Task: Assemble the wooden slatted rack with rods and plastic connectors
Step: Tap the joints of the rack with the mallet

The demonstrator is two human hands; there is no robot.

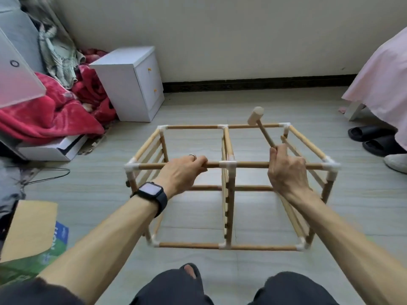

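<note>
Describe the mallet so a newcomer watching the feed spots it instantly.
Find the wooden rack frame standing on the floor mid-picture. Over its right half, the right hand grips a thin handle slanting away. The mallet ends in a stubby pale cylinder head, the only wood not plugged into white connectors.

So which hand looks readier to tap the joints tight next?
The right hand, probably: it grips the wooden mallet, whose head is raised over the rack. The left hand grips the near top rod, which likely steadies it.
</note>
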